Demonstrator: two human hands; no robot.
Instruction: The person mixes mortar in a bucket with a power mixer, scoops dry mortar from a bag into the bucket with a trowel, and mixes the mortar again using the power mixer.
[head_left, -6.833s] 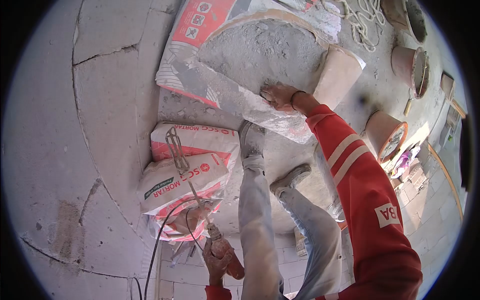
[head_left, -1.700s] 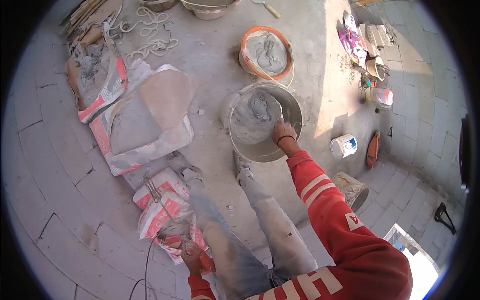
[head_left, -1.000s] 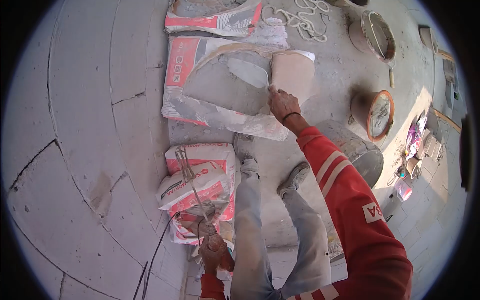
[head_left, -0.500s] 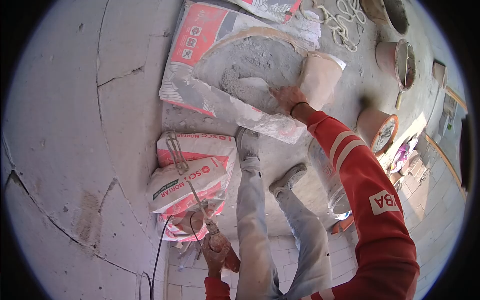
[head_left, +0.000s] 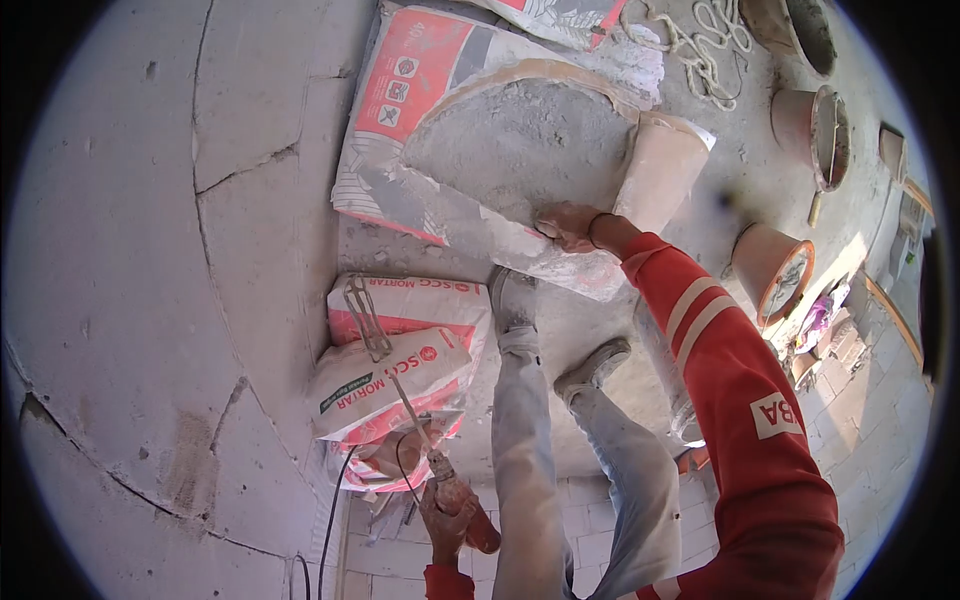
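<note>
An opened, red-and-grey mortar bag point(head_left: 405, 90) lies on its side with grey powder point(head_left: 530, 140) in its cut-out opening. My right hand point(head_left: 568, 226) is closed at the lower edge of that opening, its fingertips in the powder; what it grips is hidden. Down at the bottom, my left hand point(head_left: 448, 512) is wrapped round a dusty red power mixer point(head_left: 482, 530). The mixer's rod point(head_left: 410, 405) points up and left, and its wire paddle point(head_left: 368, 318) rests over closed mortar bags point(head_left: 400, 370).
A coiled rope point(head_left: 700, 55) lies beyond the opened bag. Several buckets stand on the right, one orange-rimmed point(head_left: 775, 272). A large drum point(head_left: 665, 370) is partly behind my right sleeve. A block wall point(head_left: 120, 250) borders the left, and a black cable point(head_left: 330, 520) runs near the mixer.
My right hand has gone from the large drum back to the opened bag. The pale scoop blade seen there half a second ago is now out of sight. My left hand still holds the mixer.
</note>
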